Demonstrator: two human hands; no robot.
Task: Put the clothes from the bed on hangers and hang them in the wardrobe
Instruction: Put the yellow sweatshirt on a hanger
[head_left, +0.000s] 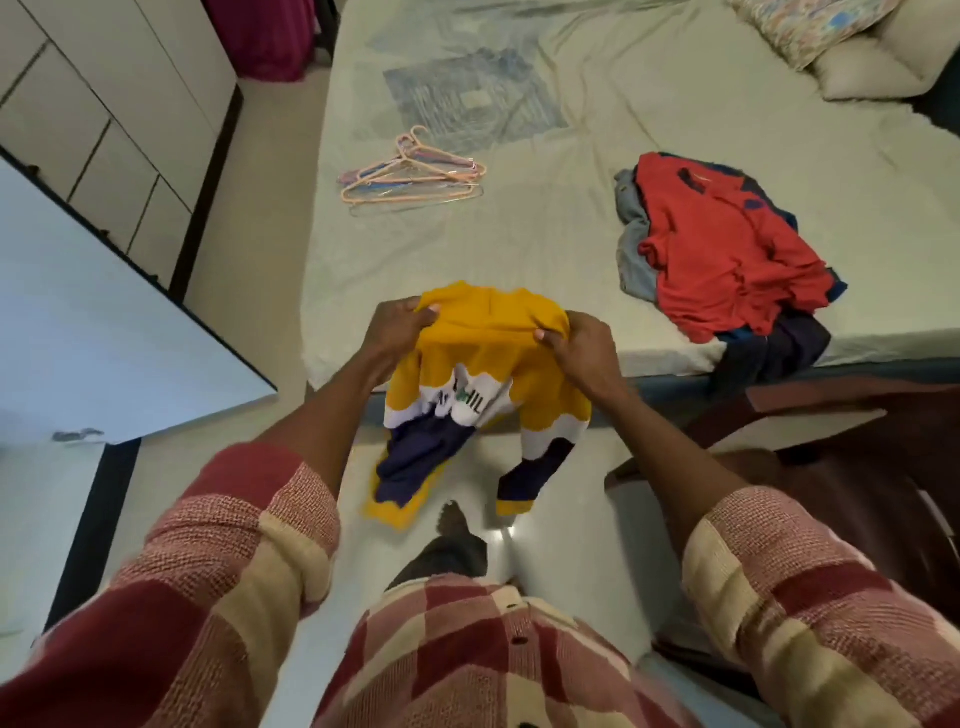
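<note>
Both hands, left (395, 327) and right (582, 348), grip clamped on the yellow shirt (488, 364) hanging below, should spread its shoulders before reaching the hangers (415, 174) on the bed (519, 249) beyond.

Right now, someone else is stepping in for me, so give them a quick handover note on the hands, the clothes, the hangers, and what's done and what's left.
Left hand and right hand: both grip the top edge of the yellow, white and navy shirt, held up off the near edge of the bed, its lower part hanging toward the floor.
Hangers: a loose bunch lying on the bed, ahead and slightly left, untouched.
Remaining clothes: a pile on the bed's right side, red garment on top.
Done: one shirt picked up.
Left: put this shirt on a hanger, hang it in the wardrobe, then repeat for the pile.
</note>
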